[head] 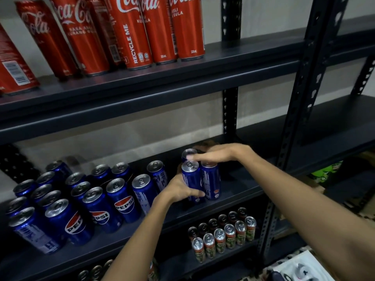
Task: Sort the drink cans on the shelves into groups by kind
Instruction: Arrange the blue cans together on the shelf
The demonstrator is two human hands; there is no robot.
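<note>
Several blue Pepsi cans (119,199) stand on the middle shelf (233,191). To their right, apart from that group, is a small cluster of blue Pepsi cans (211,181). My left hand (180,191) grips the front left can of the cluster (191,179) from its left side, thumb across the front. My right hand (215,156) lies over the tops of the cluster, fingers straight and pointing left. Red Coca-Cola cans (129,31) stand in a row on the upper shelf (223,63). Slim green-and-red cans (225,238) stand in rows on the lower shelf.
A dark perforated upright post (300,94) of the rack stands right of my right arm. More shelving runs further right, with a green item (324,171) on it. White packaging (300,266) lies at the bottom right. More can tops (95,270) show at the bottom edge.
</note>
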